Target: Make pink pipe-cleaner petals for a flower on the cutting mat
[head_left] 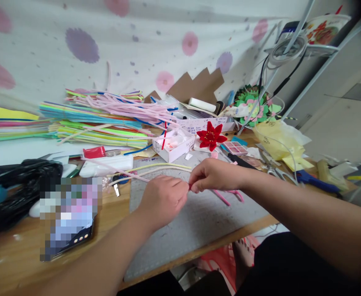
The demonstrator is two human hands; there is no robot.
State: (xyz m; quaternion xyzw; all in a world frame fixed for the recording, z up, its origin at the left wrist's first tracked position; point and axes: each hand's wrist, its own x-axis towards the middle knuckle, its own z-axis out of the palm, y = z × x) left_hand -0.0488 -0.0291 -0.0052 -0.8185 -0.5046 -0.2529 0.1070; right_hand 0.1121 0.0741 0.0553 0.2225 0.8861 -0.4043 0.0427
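Observation:
My left hand [164, 197] and my right hand [211, 174] meet over the grey cutting mat [168, 242], both with fingers closed in a pinch. Between their fingertips shows a tiny reddish-pink bit [190, 188] of what looks like a pipe cleaner; the rest is hidden by the fingers. A long pale pink pipe cleaner [115, 168] runs from the left to behind my left hand. Darker pink pipe cleaners [222, 198] stick out below my right hand. Cream pipe cleaners [155, 167] lie just beyond my hands.
Bundles of coloured pipe cleaners [106, 133] fill the back left. A red flower [211, 136] stands by a white box [175, 148]. Scissors [280, 173] and blue-handled scissors [317, 181] lie right. A phone [72, 222] and black plastic bag [23, 185] are left.

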